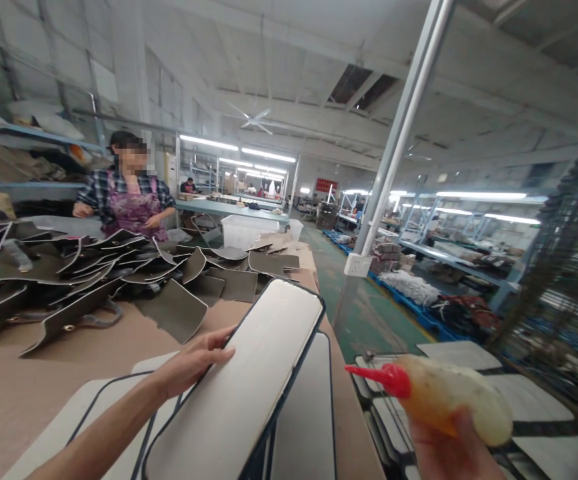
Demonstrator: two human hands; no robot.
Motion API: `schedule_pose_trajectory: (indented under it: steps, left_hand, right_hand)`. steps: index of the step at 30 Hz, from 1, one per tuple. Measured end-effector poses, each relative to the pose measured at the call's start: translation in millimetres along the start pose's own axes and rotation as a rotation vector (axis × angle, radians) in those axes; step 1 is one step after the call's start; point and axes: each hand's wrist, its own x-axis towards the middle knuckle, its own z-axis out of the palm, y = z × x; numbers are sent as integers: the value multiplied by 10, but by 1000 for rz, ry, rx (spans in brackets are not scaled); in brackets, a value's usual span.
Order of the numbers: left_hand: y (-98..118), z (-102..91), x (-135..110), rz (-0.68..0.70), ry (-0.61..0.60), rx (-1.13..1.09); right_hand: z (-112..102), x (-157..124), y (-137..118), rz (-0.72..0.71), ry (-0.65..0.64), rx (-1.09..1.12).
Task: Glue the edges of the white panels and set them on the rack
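My left hand (199, 360) grips a long white panel (241, 380) by its left edge, thumb on top. The panel has rounded corners and a dark edging, and it is tilted above the table. Under it lie more white panels (303, 413) with the same dark border. In my right hand (449, 440) is a squeeze bottle (456, 393) with a red pointed nozzle (379, 378) and yellowish contents. The bottle lies nearly level, its nozzle pointing left toward the panel but apart from it.
Olive-grey pieces with pale edges (176, 310) are heaped across the brown table (3, 393). A co-worker (136, 193) in a purple apron stands behind the heap. More white panels (533, 397) are stacked at the right. A slanted metal post (399, 133) carries a socket box (357, 265).
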Motion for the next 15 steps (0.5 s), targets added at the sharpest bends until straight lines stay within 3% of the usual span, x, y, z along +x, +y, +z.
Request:
schedule_pose_trajectory:
  steps: [3,10,15]
  left_hand:
    - [15,-12,-58,3,-16,37]
    - [92,72,-108,24,-115,90]
    - [115,169,-93,2,-127,55]
  right_hand:
    - [93,51,-138,-107,16,-12]
    - [132,286,-230,-481,-168,-41]
    - [84,391,-173,-578,-275,-80]
